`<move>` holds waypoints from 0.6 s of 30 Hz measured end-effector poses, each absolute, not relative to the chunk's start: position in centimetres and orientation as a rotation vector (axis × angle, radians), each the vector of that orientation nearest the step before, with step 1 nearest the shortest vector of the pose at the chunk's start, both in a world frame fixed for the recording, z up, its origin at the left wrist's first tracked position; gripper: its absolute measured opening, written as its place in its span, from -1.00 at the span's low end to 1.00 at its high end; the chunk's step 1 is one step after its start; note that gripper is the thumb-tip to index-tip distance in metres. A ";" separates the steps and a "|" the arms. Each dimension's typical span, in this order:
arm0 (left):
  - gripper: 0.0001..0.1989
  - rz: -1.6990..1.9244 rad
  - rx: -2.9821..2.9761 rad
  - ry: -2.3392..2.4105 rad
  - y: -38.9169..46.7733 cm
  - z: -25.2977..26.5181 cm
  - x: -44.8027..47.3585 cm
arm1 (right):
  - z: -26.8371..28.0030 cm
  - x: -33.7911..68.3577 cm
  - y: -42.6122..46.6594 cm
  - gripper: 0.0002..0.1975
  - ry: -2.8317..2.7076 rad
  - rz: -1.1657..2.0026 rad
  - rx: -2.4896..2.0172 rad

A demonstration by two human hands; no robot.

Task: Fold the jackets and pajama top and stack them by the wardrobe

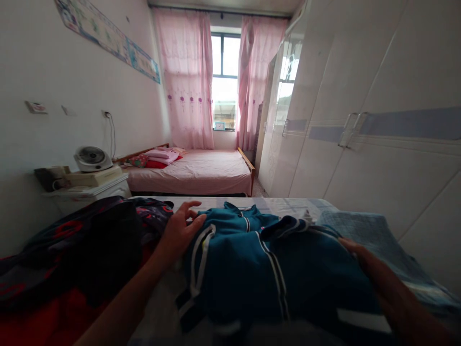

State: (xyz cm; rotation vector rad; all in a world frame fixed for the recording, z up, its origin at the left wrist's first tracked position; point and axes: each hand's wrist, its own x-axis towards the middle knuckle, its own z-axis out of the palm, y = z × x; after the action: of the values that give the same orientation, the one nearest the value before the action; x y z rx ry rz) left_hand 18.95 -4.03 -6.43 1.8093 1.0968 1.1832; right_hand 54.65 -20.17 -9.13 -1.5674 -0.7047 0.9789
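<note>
A teal zip-up jacket [234,269] with white and dark striped trim lies spread in front of me, its collar pointing away. My left hand [183,222] is at the jacket's left edge, thumb and fingers apart, with the thumb touching or just beside the cloth. At the right side, my right hand [362,257] rests against the jacket's edge. It is dark and seen edge-on, so how its fingers sit is hidden. A folded-over part [284,228] of the jacket lies near the collar.
Dark clothes with red patterns [72,235] are heaped at left. Folded blue-grey cloth [363,230] lies at right. Beyond stand a pink-covered bed [205,168], a small fan [92,158] on a cabinet, and white wardrobes [389,178] along the right wall.
</note>
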 end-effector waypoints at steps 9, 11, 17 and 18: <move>-0.67 0.750 2.127 1.407 0.1 -12.8 15.4 | -15.7 59.5 -18.4 -0.45 -1.126 0.790 -2.035; -0.71 0.727 2.083 1.413 1.7 -13.8 16.9 | -16.0 59.6 -15.1 -0.37 -1.133 0.659 -2.054; -0.68 0.654 1.902 1.425 4.2 -15.6 20.4 | -16.7 57.9 -8.8 -0.49 -1.154 0.465 -2.102; -0.69 0.648 1.865 1.408 4.2 -15.8 20.8 | -16.7 57.4 -8.5 -0.53 -1.162 0.482 -2.071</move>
State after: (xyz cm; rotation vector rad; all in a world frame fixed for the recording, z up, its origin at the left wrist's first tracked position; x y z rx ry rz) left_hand 20.77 4.25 -15.75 1.8652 1.4076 0.6477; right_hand 57.38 -8.47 -16.74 -2.0715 -1.1622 0.4820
